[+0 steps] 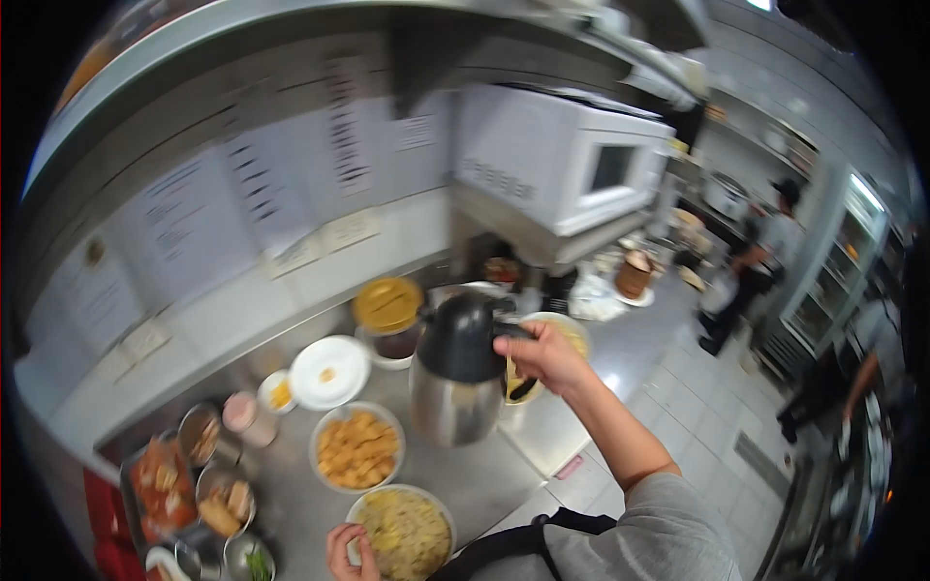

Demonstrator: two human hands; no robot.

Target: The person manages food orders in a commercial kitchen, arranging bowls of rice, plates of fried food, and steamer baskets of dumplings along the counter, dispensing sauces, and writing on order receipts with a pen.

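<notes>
My right hand (547,358) is wrapped around the black handle of a thermal carafe (457,392), a steel jug with a black top. It is held upright over the steel counter, and whether its base touches the counter I cannot tell. At the bottom edge, the fingers of my left hand (347,554) are curled at the rim of a bowl of pale yellow, chopped food (405,533). Just behind that stands a bowl of golden-brown chunks (356,447). Partly hidden by my right hand is another bowl of yellowish food (567,334).
A white lid (329,373), a yellow-lidded container (387,305) and a pink-topped jar (249,418) stand along the wall. Small metal bowls and a tray of orange-red food (163,489) fill the left. A microwave (572,160) sits on a shelf above. Two people are at the right.
</notes>
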